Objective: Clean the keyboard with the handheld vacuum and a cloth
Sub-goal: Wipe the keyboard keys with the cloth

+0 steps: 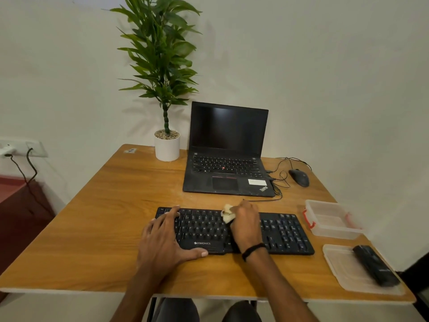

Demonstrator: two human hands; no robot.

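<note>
A black keyboard (285,231) lies across the near middle of the wooden desk (99,219). My left hand (162,240) rests flat on its left end, fingers spread over the keys, thumb along the front edge. My right hand (246,225) presses a bunched pale yellow cloth (227,214) onto the keys near the keyboard's middle top rows. A black handheld vacuum (375,266) lies on a clear plastic lid (343,268) at the desk's right front corner, away from both hands.
An open black laptop (228,154) stands behind the keyboard, with a wired mouse (299,177) and cables to its right. A clear plastic box (332,219) with red clips sits right of the keyboard. A potted plant (167,145) stands at the back.
</note>
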